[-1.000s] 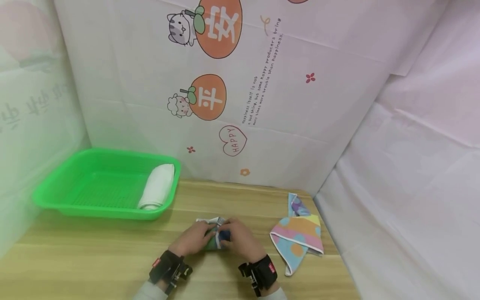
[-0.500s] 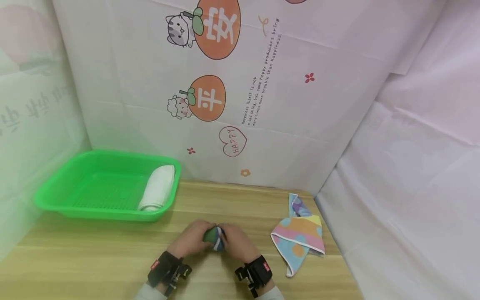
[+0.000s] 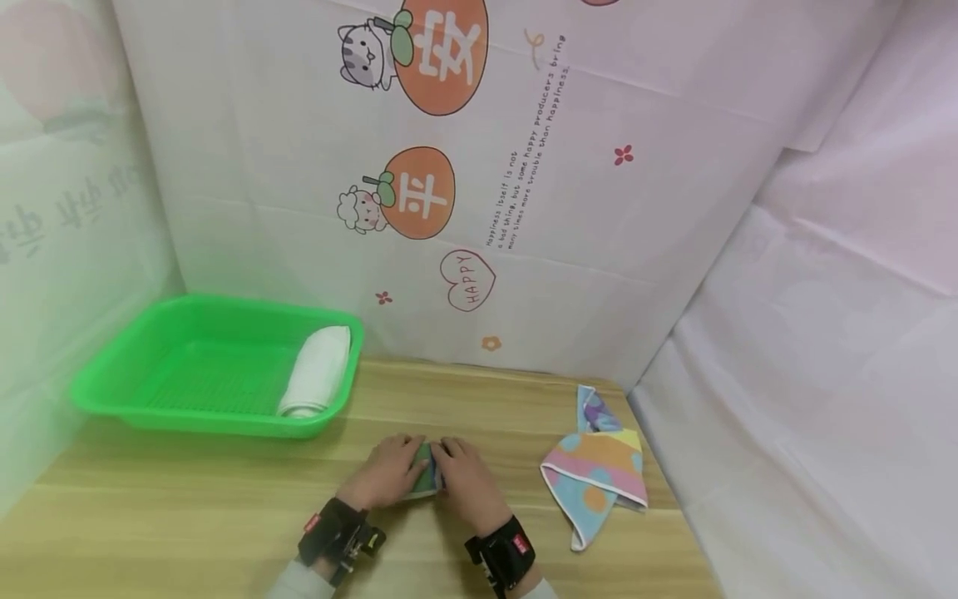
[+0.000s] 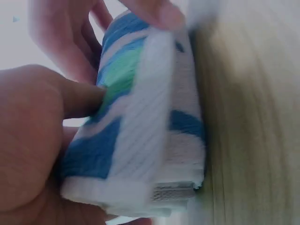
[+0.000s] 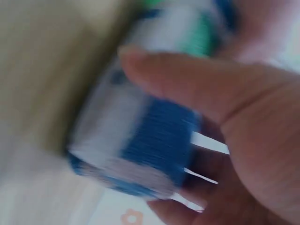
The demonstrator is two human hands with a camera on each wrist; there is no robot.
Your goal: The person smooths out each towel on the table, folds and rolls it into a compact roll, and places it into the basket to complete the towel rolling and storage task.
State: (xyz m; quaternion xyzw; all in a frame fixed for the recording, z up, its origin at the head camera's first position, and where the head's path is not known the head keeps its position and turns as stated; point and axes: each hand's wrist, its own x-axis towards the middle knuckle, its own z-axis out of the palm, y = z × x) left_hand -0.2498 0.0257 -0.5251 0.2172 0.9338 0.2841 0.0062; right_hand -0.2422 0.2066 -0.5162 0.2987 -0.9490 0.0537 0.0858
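Both hands hold a rolled-up towel (image 3: 424,476) with blue, white and green stripes, in the middle of the wooden table. My left hand (image 3: 386,472) grips its left end; the thumb and fingers curl round the roll in the left wrist view. At the other end my right hand (image 3: 470,484) has its thumb laid across the towel (image 5: 157,133) and its fingers behind it. A white edge band runs along the roll (image 4: 140,112) in the left wrist view, and the layers show at its end. In the head view, the hands cover much of the towel.
A green plastic basket (image 3: 224,425) stands at the back left, with a rolled white towel (image 3: 318,370) inside along its right wall. To the right lies a crumpled multicoloured cloth (image 3: 595,474) with dots and white edging. Printed white sheets (image 3: 569,316) enclose the table.
The striped towel was spread wider with a loose flap showing, then drawn up into a compact bundle; now it is a low roll. The right hand's fingers have shifted over its top.
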